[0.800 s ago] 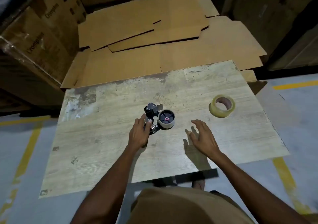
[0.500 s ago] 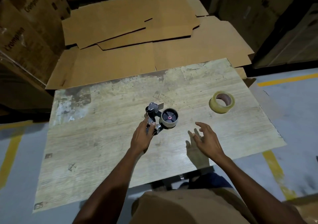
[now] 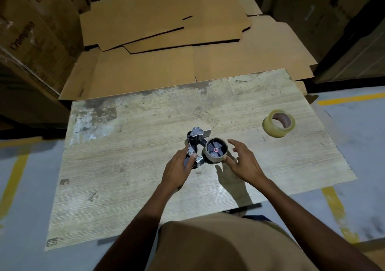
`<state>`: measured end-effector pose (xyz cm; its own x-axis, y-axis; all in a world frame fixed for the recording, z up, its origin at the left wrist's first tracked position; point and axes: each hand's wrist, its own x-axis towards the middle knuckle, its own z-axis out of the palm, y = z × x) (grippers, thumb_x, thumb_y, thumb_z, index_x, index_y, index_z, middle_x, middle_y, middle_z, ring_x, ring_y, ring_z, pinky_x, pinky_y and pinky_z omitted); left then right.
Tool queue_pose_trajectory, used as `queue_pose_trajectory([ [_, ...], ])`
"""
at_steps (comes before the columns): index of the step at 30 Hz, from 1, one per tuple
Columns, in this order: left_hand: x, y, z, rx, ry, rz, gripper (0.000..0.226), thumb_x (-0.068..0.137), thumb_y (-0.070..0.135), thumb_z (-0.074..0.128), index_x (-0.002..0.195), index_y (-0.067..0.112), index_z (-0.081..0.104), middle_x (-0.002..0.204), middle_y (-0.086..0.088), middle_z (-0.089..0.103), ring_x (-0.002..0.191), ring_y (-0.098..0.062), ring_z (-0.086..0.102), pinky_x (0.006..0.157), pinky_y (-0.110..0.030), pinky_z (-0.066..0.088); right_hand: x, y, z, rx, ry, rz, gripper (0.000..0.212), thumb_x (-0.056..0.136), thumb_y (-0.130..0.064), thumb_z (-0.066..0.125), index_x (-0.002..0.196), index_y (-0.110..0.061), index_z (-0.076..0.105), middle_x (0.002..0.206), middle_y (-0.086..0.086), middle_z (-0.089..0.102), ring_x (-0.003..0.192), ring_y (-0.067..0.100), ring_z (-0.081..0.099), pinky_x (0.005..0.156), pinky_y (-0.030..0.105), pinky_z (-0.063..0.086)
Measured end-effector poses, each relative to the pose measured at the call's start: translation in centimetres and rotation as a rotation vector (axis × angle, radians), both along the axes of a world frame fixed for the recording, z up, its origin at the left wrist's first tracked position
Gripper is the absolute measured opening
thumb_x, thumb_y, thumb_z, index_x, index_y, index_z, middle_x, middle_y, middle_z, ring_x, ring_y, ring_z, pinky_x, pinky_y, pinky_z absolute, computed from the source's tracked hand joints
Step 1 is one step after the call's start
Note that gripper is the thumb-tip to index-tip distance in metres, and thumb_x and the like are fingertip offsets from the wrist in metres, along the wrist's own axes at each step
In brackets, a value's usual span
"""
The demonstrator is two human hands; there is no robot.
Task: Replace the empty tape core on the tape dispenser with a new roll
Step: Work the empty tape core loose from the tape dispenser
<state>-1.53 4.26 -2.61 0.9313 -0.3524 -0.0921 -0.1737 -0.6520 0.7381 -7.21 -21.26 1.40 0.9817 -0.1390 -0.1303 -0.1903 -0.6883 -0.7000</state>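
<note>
On one table (image 3: 125, 187), our left hand (image 3: 177, 169) grips the lone tape dispenser (image 3: 196, 139); our right hand (image 3: 243, 162), fingers spread, hovers beside its empty core (image 3: 212, 158); one new roll (image 3: 270, 130) lies right.

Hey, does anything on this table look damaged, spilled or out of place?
Nothing looks spilled or broken. Only the table top looks rough: a worn, stained patch at its far left corner. The tape dispenser in the left hand carries an empty core; the new roll lies apart, far right.
</note>
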Motion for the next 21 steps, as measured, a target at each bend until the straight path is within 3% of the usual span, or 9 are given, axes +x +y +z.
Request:
queue_pose_trajectory([
  [3, 0.1, 0.1, 0.0, -0.001, -0.006, -0.008, 0.046, 0.105, 0.066, 0.035, 0.137, 0.038, 0.053, 0.117, 0.015, 0.064, 0.107, -0.008, 0.060, 0.084, -0.033, 0.051, 0.6, 0.2, -0.1, -0.023, 0.002, 0.027, 0.068, 0.092, -0.027, 0.076, 0.151, -0.016, 0.043, 0.149, 0.008, 0.050, 0.131, 0.025, 0.053, 0.103, 0.041, 0.050],
  [8, 0.8, 0.5, 0.2, -0.019, 0.025, -0.022, 0.051, 0.104, 0.069, 0.035, 0.147, 0.044, 0.045, 0.135, 0.019, 0.064, 0.116, -0.003, 0.060, 0.089, -0.034, 0.052, 1.9, 0.2, 0.0, -0.031, -0.014, 0.026, 0.069, 0.093, -0.035, 0.074, 0.152, -0.016, 0.043, 0.150, 0.008, 0.049, 0.134, 0.027, 0.051, 0.104, 0.038, 0.046],
  [9, 1.0, 0.6, 0.3, -0.029, 0.039, -0.015, 0.051, 0.104, 0.070, 0.036, 0.148, 0.045, 0.044, 0.130, 0.018, 0.067, 0.111, -0.003, 0.063, 0.087, -0.035, 0.053, 2.2, 0.1, 0.0, -0.038, -0.014, 0.023, 0.070, 0.093, -0.038, 0.073, 0.152, -0.017, 0.042, 0.151, 0.008, 0.049, 0.134, 0.026, 0.050, 0.104, 0.038, 0.046],
  [11, 1.6, 0.9, 0.2, -0.054, 0.070, 0.005, 0.051, 0.104, 0.069, 0.038, 0.147, 0.044, 0.046, 0.098, 0.013, 0.073, 0.085, -0.003, 0.066, 0.072, -0.034, 0.053, 2.7, -0.1, 0.0, -0.060, -0.011, 0.042, 0.075, 0.092, -0.042, 0.074, 0.154, -0.018, 0.040, 0.152, 0.007, 0.048, 0.136, 0.025, 0.048, 0.107, 0.037, 0.044],
  [13, 2.1, 1.1, 0.1, -0.067, 0.097, 0.026, 0.053, 0.103, 0.066, 0.043, 0.148, 0.038, 0.047, 0.071, 0.011, 0.062, 0.066, -0.003, 0.059, 0.060, -0.028, 0.042, 3.1, -0.3, -0.2, -0.088, 0.024, 0.107, 0.083, 0.089, -0.042, 0.077, 0.157, -0.021, 0.035, 0.156, 0.006, 0.044, 0.141, 0.026, 0.044, 0.112, 0.037, 0.040],
  [17, 3.1, 1.2, 0.0, -0.093, 0.142, 0.027, 0.052, 0.102, 0.062, 0.050, 0.142, 0.029, 0.057, 0.072, 0.008, 0.060, 0.065, -0.003, 0.056, 0.061, -0.025, 0.040, 3.8, 0.0, -0.7, -0.114, 0.103, 0.227, 0.099, 0.081, -0.053, 0.081, 0.159, -0.026, 0.027, 0.159, 0.004, 0.040, 0.143, 0.026, 0.041, 0.113, 0.043, 0.042],
  [21, 3.7, 1.1, -0.4, -0.163, 0.257, 0.092, 0.039, 0.099, 0.061, 0.058, 0.127, 0.036, 0.065, 0.081, 0.002, 0.066, 0.071, -0.008, 0.060, 0.068, -0.029, 0.045, 4.7, 0.8, -1.1, -0.144, 0.135, 0.265, 0.103, 0.079, -0.050, 0.084, 0.160, -0.027, 0.025, 0.157, 0.005, 0.040, 0.141, 0.026, 0.041, 0.111, 0.040, 0.043],
])
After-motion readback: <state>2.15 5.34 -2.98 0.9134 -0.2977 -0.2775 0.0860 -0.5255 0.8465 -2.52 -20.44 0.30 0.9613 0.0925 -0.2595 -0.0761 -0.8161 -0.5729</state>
